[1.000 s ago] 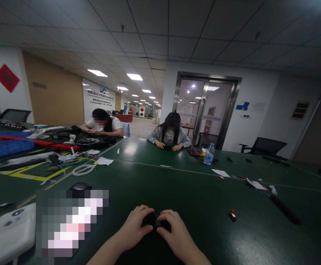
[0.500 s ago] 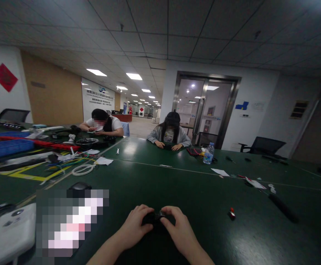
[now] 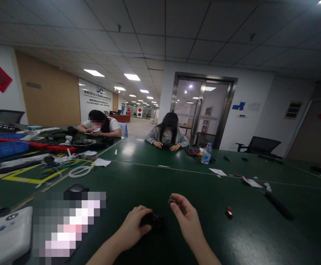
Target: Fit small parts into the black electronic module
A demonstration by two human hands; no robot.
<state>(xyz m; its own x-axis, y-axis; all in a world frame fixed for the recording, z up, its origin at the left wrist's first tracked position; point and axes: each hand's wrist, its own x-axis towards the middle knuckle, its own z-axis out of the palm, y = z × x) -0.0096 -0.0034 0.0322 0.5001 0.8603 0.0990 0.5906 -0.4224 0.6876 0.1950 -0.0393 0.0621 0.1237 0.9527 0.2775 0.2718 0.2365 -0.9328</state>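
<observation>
Over the glossy dark-green tabletop (image 3: 138, 180), the left hand (image 3: 134, 227) is gripping a small, blocky black object (image 3: 156, 219) near centre. To its right, the right hand (image 3: 187, 218) is pinching a small dark-grey piece (image 3: 171, 200) between thumb and fingers, apart from the object.

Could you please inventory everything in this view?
Dark object: one, black, lower centre
Small piece: one, dark, right of centre
Tabletop: one, green, across the foreground
Mouse: one, black, left
Device: one, white, lower left
Trays: two, blue, far left
Coiled tube: one, white, left
Cables: several, mixed colours, left
Papers: several, white, both sides
Bottle: one, clear, far side
Small item: one, red-white-black, right
Rod: one, black, far right
Co-workers: two, white and grey tops, far side
Chairs: several, dark, around
Glass doors: two, silver-framed, back
Left hand: one, bare, around dark object
Right hand: one, bare, pinching small piece
</observation>
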